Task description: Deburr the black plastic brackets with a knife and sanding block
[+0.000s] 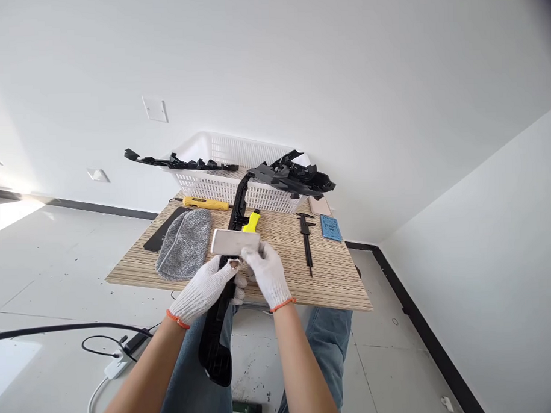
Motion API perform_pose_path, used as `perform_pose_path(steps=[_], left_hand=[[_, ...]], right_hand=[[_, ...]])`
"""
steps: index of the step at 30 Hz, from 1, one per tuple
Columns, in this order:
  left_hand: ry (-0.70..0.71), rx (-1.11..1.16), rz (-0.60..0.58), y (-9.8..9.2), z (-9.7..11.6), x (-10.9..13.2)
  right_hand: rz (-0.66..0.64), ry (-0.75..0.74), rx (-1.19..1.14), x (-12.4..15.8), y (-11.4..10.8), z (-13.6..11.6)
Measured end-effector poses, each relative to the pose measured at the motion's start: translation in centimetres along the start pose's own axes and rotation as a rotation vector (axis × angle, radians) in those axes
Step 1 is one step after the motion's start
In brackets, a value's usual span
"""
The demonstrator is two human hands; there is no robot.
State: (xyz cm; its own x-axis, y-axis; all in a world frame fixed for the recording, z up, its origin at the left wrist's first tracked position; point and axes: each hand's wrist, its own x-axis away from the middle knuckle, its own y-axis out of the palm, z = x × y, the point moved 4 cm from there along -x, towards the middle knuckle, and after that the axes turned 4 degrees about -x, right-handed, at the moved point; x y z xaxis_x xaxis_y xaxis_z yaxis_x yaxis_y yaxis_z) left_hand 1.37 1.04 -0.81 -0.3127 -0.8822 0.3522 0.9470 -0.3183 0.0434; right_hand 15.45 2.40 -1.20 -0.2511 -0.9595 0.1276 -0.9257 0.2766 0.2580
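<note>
We are looking into a bare white room.
White walls [297,61] are meeting a pale tiled floor [56,262] along a dark baseboard [424,329] — a striped wooden table [336,279] is standing near them, sunlight [5,219] is pooling at left.

Nothing I am managing to read.
I am seeing print on the blue pad [331,227], too small to make out; the metal block [235,241] and black strip [216,341] I am holding are showing no lettering.

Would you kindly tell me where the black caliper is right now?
In the head view, the black caliper lies on the wooden table, right of centre, just left of the blue card and in front of the white basket.
</note>
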Motion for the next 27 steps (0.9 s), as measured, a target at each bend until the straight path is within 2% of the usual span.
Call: perform_pose_path(steps=[3,7,11,14,18,21,24,27], left_hand=[[0.004,0.005,-0.001,0.1,0.0,-0.1],[0.009,0.029,0.034,0.1,0.0,-0.1],[0.023,0.057,0.034,0.8,0.5,0.0],[-0.003,0.048,0.094,1.1,0.9,0.1],[-0.014,-0.033,0.126,1.2,1.1,0.2],[-0.013,-0.047,0.118,1.0,0.9,0.1],[-0.003,-0.044,0.087,0.8,0.6,0.0],[0.012,-0.098,0.064,0.6,0.6,0.0]], right_hand=[[0.107,0.029,-0.114,-0.2,-0.6,0.3],[0.025,0.001,0.029,-0.3,-0.3,0.3],[0.17,-0.02,-0.077,0.1,-0.8,0.0],[0.126,-0.019,-0.01,0.1,-0.6,-0.2],[0.151,-0.016,-0.17,-0.3,-1.0,0.2],[0.081,-0.013,-0.166,-0.6,-1.0,0.6],[0.128,-0.023,-0.219,-0.6,-1.3,0.6],[0.05,-0.016,-0.115,-0.4,-0.9,0.3]])
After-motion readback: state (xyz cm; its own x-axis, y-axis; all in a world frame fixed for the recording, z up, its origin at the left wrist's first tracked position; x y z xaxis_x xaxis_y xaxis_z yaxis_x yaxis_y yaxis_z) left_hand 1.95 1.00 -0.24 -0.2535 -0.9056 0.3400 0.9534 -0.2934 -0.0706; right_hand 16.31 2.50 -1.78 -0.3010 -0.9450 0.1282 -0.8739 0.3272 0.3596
